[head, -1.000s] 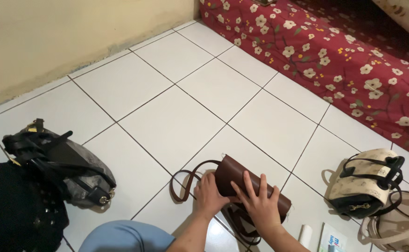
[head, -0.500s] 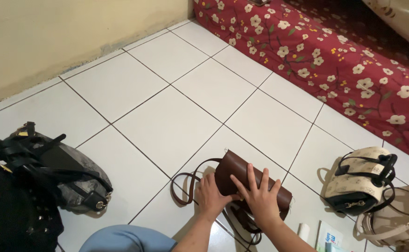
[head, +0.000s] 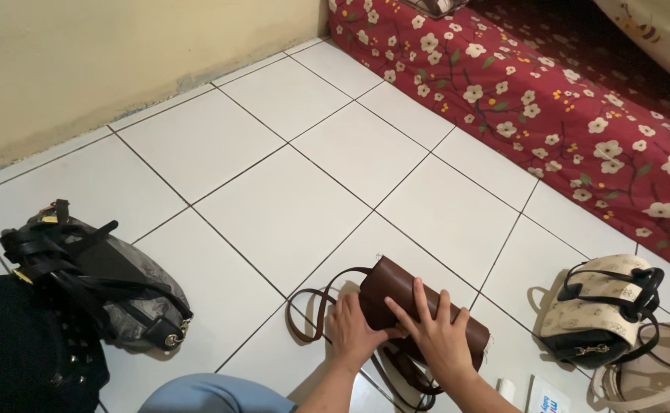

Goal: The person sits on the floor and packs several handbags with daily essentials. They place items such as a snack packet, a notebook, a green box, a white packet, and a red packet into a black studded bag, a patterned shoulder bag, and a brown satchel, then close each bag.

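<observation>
A small brown leather bag (head: 396,289) with a long strap (head: 303,313) lies on the white tiled floor (head: 274,199) near the bottom of the view. My left hand (head: 352,330) grips its near left end. My right hand (head: 436,332) lies flat on top of the flap, fingers spread, pressing it down.
A grey and black bag (head: 98,279) sits at the left, beside a black studded bag (head: 21,344). A cream and black handbag (head: 603,306) and a beige bag (head: 656,367) lie at the right. A red floral mattress (head: 549,99) runs along the far right; a yellow wall (head: 105,53) behind.
My hands have stayed on the brown bag with almost no shift; the right hand's fingers are slightly closer together. The view has moved a little.
</observation>
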